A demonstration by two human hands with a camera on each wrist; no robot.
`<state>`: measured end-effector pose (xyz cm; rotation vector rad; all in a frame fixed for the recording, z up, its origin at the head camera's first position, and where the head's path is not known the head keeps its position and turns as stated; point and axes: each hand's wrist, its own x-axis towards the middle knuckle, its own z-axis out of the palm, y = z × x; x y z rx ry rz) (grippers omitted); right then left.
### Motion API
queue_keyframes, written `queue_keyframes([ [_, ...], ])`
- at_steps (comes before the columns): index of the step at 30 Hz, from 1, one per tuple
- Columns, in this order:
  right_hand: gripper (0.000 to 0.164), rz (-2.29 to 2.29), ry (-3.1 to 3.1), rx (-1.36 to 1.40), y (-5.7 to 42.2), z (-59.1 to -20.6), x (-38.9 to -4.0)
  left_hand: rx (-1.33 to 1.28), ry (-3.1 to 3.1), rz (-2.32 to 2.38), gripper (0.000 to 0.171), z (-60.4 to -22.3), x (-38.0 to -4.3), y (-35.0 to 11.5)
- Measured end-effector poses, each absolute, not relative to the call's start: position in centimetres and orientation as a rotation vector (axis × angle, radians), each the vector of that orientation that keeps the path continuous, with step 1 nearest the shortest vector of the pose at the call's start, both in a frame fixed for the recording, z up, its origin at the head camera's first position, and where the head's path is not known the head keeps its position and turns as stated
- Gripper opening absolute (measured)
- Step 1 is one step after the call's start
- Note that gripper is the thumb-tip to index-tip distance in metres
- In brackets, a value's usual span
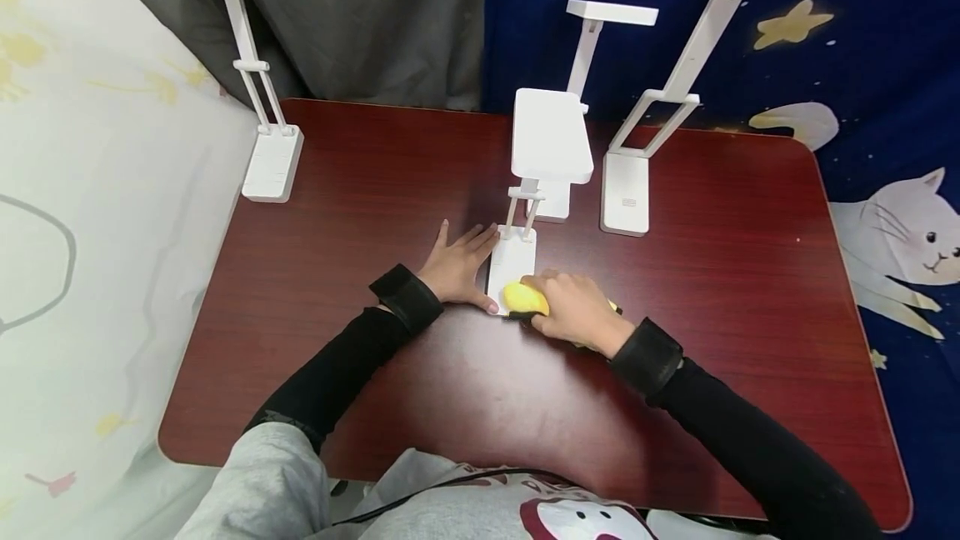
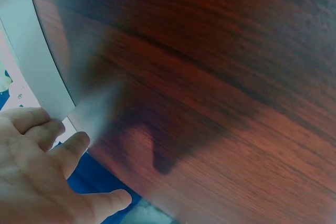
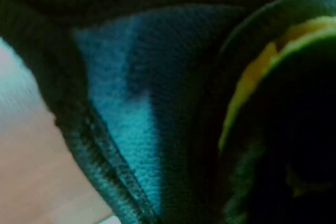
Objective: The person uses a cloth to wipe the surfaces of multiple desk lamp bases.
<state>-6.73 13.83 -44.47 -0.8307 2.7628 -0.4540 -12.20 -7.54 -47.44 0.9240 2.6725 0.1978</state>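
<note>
The right grip (image 1: 573,307) is clamped on a yellow cloth (image 1: 524,298), dark-edged as far as I can make out, partly hidden beneath it. Just to its left, the white desk lamp (image 1: 513,259) has its base touching the spread left grip (image 1: 459,269). Beyond, a farther lamp (image 1: 621,177) bears an unreadable label (image 1: 629,202).

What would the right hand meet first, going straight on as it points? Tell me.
If it carried its yellow item on across the white lamp base, the right hand would most likely meet the left hand first; exact heights are unclear in the head view.
</note>
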Motion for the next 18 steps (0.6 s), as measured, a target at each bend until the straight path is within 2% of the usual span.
queue_keyframes([
  [9, 0.04, -0.632, 2.475, -0.94, 14.8, -43.8, -3.8, 0.928, 2.675, 0.193, 0.122, -47.2, -12.1, -7.5],
  [14, 0.042, -0.801, 2.573, -0.798, 14.6, -42.6, -6.9, 0.919, 2.704, 0.2, 0.123, -47.4, -12.1, -7.6],
  [18, 0.05, -0.612, 2.866, -0.775, 13.3, -42.3, -9.8, 0.896, 2.699, 0.21, 0.121, -47.5, -11.8, -7.4],
])
